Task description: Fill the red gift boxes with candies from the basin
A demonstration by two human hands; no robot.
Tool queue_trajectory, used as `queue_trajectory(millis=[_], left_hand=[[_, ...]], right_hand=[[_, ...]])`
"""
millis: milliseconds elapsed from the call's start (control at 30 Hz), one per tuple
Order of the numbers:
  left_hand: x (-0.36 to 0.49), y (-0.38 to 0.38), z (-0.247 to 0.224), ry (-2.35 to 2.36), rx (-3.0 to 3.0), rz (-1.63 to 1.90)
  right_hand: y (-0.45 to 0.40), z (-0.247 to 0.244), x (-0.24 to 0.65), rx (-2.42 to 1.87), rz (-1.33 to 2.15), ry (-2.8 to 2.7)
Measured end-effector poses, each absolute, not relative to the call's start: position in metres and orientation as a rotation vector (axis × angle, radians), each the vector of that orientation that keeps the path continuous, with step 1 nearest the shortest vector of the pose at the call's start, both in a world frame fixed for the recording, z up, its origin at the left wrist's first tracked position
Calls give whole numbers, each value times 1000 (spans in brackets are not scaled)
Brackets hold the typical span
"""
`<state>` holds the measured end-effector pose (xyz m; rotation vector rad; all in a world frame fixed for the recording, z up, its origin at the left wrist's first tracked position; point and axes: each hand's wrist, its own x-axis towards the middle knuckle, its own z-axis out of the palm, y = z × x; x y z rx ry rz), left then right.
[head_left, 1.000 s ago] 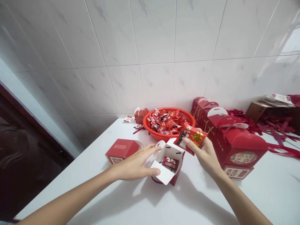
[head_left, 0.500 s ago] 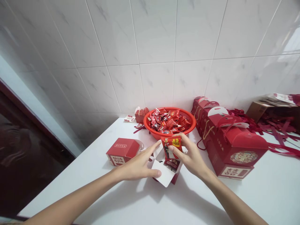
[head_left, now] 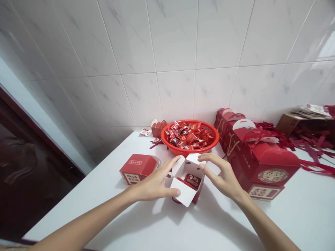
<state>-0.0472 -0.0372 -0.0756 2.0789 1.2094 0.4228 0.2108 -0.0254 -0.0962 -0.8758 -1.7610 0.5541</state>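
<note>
An unfolded-top red gift box (head_left: 198,197) stands on the table, its white inner flaps spread. Red snack packets (head_left: 193,180) lie inside it. My left hand (head_left: 154,181) steadies its left side, thumb on the front flap and fingers stretched along the left flap. At the box's right rear edge is my right hand (head_left: 222,176), fingers apart, holding no packet; its thumb and index finger are by the rear flap, and I cannot tell whether they touch it. Just behind the box sits a red plastic basket (head_left: 180,151) filled with small wrapped packets (head_left: 187,136).
A closed red box (head_left: 140,165) lies left of my left hand. Several handled red gift boxes (head_left: 272,160) line the right side. Farther right are ribbons (head_left: 314,146) and a cardboard carton (head_left: 286,123). A tiled wall (head_left: 175,94) borders the white table (head_left: 131,226).
The red snack packet in my right hand has gone down into the box and been let go. My right hand has moved slightly right and opened. My left hand stays in place.
</note>
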Motion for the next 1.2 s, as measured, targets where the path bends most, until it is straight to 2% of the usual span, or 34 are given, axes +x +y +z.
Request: queue_trajectory(millis=[133, 333, 933, 1200], left_hand=[[-47, -38, -74, 1186, 2152, 444], [-47, -42, -72, 1133, 2246, 375], [-49, -30, -89, 1225, 2033, 648], [-49, -28, -93, 1201, 1977, 671]], right_hand=[[-21, -99, 221, -853, 610, -1805], [-9, -110, 225, -1045, 619, -1684], [-30, -119, 203, -594, 1070, -1733], [-32, -130, 191, -670, 860, -1841]])
